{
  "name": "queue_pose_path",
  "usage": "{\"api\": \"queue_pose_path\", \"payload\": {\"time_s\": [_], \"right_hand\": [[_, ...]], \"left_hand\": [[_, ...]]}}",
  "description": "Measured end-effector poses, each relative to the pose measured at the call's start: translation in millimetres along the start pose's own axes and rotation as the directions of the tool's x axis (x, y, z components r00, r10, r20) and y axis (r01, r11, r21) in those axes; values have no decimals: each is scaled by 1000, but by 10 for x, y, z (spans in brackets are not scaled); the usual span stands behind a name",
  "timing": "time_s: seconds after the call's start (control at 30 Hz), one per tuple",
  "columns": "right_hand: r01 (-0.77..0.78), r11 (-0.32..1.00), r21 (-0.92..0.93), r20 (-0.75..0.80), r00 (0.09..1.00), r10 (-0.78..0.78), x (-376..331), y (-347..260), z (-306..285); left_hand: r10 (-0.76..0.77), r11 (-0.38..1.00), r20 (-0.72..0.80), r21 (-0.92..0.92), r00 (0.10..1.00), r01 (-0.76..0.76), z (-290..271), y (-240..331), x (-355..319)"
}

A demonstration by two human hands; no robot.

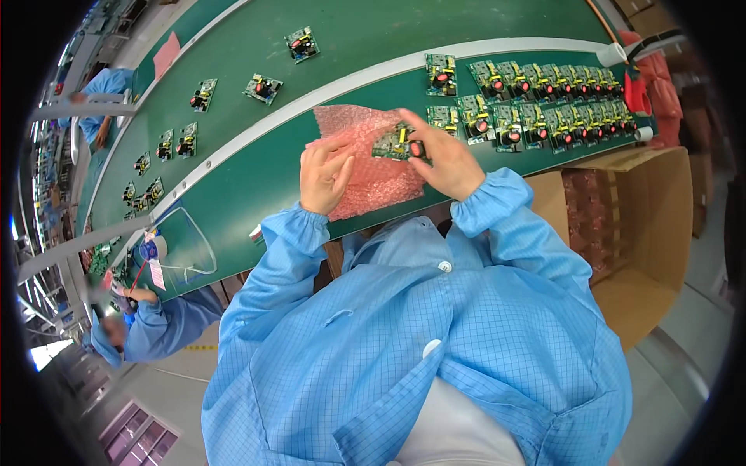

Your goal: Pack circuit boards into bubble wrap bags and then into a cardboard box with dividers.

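My right hand (444,161) grips a small green circuit board (395,144) with yellow and red parts, holding it at the mouth of a pink bubble-wrap bag (365,159). My left hand (325,175) pinches the bag's left edge. The bag lies on the green work surface (256,194) in front of me. Both sleeves are light blue.
Two rows of several similar circuit boards (536,101) lie to the right on the green surface. More boards (263,88) ride the green conveyor belt behind. An open cardboard box (637,233) stands at my right. Another person in blue (148,322) works at lower left.
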State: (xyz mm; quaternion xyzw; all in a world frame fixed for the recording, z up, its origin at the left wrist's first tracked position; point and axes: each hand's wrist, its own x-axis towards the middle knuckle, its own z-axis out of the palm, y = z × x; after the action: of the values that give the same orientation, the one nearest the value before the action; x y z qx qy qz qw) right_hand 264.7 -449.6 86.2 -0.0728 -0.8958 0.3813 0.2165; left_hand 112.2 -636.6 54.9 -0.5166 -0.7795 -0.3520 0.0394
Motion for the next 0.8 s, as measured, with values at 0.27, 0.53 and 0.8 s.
{"api": "queue_pose_path", "payload": {"time_s": [0.27,0.53,0.8], "right_hand": [[-49,972,231,130,991,19,-56,37,264],[-30,995,94,51,998,25,59,87,32],[231,962,-146,533,837,-120,272,353,1194]], "left_hand": [[-20,979,49,-200,999,29,370,437,-24],[-391,861,-92,-388,916,329,-1,-14,-21],[-86,986,230,-119,969,115,239,-216,1285]]}}
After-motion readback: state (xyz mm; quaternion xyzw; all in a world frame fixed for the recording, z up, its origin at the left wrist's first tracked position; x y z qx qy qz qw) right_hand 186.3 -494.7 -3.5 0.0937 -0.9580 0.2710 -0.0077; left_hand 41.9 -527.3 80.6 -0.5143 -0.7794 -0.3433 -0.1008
